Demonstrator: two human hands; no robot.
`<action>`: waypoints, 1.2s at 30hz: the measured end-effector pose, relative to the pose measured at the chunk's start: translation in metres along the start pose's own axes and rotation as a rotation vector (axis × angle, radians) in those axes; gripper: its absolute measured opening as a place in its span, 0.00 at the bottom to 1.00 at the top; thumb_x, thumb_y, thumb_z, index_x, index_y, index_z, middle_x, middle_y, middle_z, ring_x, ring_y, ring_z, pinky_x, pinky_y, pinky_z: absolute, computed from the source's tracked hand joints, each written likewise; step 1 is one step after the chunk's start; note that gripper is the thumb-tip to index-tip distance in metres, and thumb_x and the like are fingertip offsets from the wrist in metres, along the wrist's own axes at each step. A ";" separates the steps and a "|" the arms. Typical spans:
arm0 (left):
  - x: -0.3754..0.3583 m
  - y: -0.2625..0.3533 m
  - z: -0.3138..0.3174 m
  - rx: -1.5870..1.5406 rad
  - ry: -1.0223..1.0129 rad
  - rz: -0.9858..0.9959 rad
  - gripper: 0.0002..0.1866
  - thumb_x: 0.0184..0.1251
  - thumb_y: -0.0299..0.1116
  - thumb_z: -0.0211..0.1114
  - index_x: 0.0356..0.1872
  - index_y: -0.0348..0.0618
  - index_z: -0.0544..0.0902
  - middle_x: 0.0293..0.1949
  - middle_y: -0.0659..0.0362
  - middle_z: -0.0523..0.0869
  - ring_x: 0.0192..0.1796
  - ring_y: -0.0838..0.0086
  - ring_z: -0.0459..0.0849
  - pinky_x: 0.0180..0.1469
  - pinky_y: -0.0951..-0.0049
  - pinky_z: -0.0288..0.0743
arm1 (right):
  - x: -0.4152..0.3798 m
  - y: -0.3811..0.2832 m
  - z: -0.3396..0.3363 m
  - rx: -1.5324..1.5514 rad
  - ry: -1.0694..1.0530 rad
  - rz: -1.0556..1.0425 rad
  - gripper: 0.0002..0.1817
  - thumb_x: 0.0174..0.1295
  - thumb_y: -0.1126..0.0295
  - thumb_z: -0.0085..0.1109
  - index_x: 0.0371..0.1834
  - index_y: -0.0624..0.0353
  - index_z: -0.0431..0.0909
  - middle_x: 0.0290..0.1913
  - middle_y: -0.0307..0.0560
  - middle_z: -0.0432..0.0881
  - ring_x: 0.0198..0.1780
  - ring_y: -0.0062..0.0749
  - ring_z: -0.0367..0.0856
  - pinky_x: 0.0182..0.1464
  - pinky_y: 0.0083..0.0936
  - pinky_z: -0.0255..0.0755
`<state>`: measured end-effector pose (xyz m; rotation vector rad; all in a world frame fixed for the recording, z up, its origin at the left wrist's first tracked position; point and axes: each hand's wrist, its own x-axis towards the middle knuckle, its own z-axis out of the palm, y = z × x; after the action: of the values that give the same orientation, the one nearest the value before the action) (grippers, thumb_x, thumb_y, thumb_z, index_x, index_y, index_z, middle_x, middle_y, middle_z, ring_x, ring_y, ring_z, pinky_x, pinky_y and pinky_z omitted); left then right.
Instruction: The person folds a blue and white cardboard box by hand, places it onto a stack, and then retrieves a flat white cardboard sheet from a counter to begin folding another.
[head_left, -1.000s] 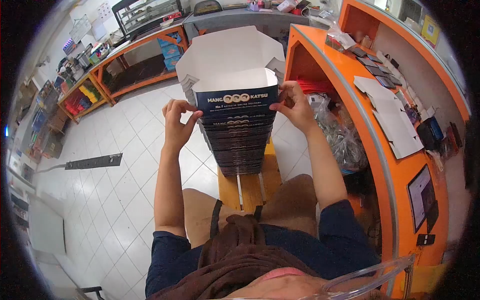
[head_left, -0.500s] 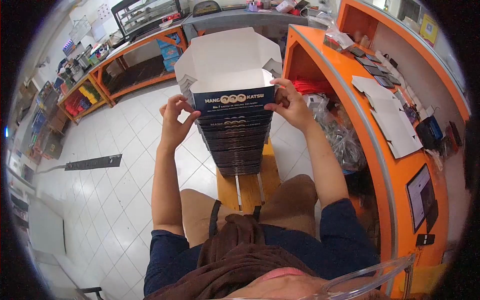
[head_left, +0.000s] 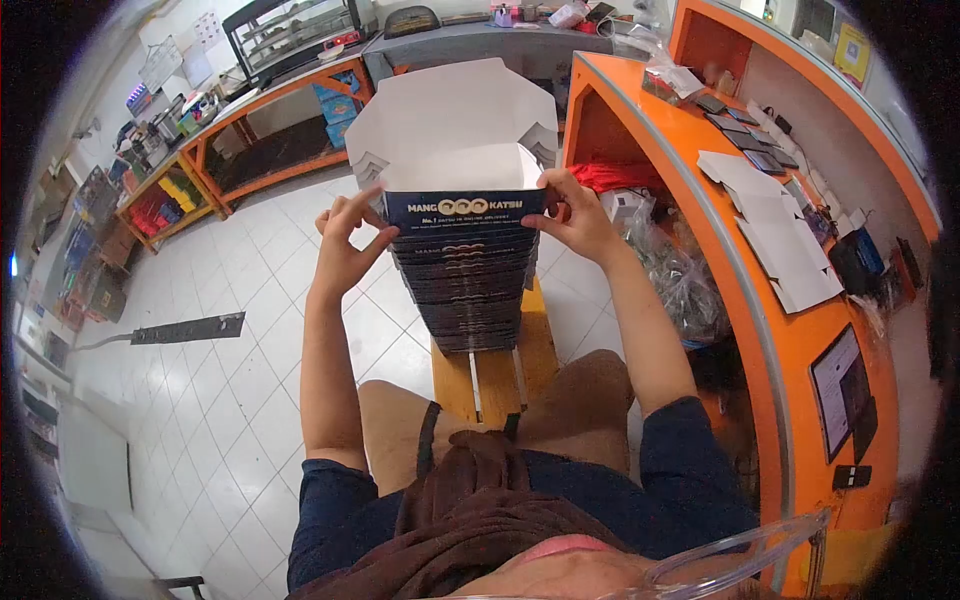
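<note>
A tall stack of nested dark navy cardboard boxes (head_left: 465, 300) stands on a yellow slatted wooden bench (head_left: 540, 365) between my knees. The top carton (head_left: 462, 208) has white insides, a raised lid flap and "MANG KATSU" printed across its front panel. My left hand (head_left: 350, 228) pinches the left front corner of this carton between thumb and fingers. At the opposite front corner, my right hand (head_left: 578, 218) is closed in the same way, thumb on the printed face. The fingertips behind the panel are partly hidden.
An orange counter (head_left: 640, 95) curves along my right, carrying flat white cardboard (head_left: 785, 245), phones and a tablet (head_left: 842, 385). Under it are plastic bags (head_left: 685, 290). A black strip (head_left: 188, 328) lies on the tiled floor to the left. Shelving stands at the back left.
The top carton's front panel sits slightly lower, and both hands have shifted a little with it. My right hand is slightly further left. The stack below stays in place.
</note>
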<state>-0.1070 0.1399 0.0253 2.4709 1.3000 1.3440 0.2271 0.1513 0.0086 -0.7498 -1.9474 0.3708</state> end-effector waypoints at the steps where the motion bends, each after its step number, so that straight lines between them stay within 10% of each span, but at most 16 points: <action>1: 0.001 0.002 -0.003 0.066 -0.029 0.022 0.30 0.52 0.33 0.74 0.59 0.55 0.75 0.30 0.72 0.81 0.42 0.79 0.73 0.57 0.67 0.52 | 0.000 0.004 -0.002 -0.056 -0.012 -0.057 0.23 0.53 0.61 0.71 0.45 0.55 0.68 0.32 0.39 0.74 0.32 0.23 0.71 0.36 0.21 0.68; 8: -0.001 0.001 -0.009 0.067 -0.046 0.068 0.15 0.54 0.35 0.72 0.44 0.53 0.83 0.32 0.71 0.82 0.43 0.78 0.74 0.60 0.62 0.48 | 0.000 0.001 0.000 -0.059 -0.021 -0.063 0.19 0.59 0.56 0.65 0.34 0.60 0.71 0.31 0.40 0.72 0.33 0.22 0.71 0.37 0.21 0.68; 23: 0.017 0.001 -0.002 -0.021 -0.138 -0.123 0.16 0.59 0.35 0.66 0.48 0.48 0.79 0.23 0.70 0.75 0.35 0.80 0.76 0.60 0.61 0.54 | 0.031 -0.002 -0.005 -0.057 -0.057 0.411 0.28 0.56 0.63 0.59 0.58 0.70 0.73 0.23 0.46 0.78 0.24 0.25 0.73 0.31 0.25 0.68; 36: 0.004 0.020 0.020 0.157 0.083 -0.080 0.08 0.59 0.31 0.60 0.38 0.48 0.83 0.25 0.66 0.77 0.37 0.75 0.77 0.57 0.62 0.54 | 0.037 -0.004 0.009 -0.245 0.017 0.491 0.23 0.57 0.66 0.49 0.54 0.64 0.77 0.46 0.68 0.79 0.51 0.53 0.78 0.58 0.39 0.68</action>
<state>-0.0791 0.1362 0.0234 2.4539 1.5629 1.3894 0.2052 0.1722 0.0320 -1.3937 -1.7956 0.4189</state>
